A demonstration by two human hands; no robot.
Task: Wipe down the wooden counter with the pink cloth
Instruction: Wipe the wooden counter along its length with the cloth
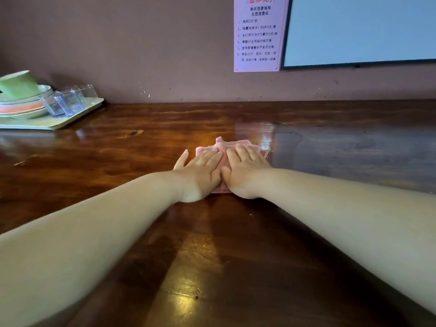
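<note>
The pink cloth [223, 147] lies bunched on the dark glossy wooden counter [141, 166], near its middle. My left hand [200, 173] and my right hand [245, 172] lie side by side on top of it, fingers straight and pointing away from me, palms pressing the cloth flat. Most of the cloth is hidden under the two hands; only its far edge and a small near corner show. Both forearms stretch across the counter toward the cloth.
A pale green tray [59, 122] at the far left holds stacked plates, a green cup [18, 84] and clear plastic cups [68, 102]. The brown wall [141, 55] rises behind the counter, with a printed notice [258, 34] and a white board [361, 29] at the upper right.
</note>
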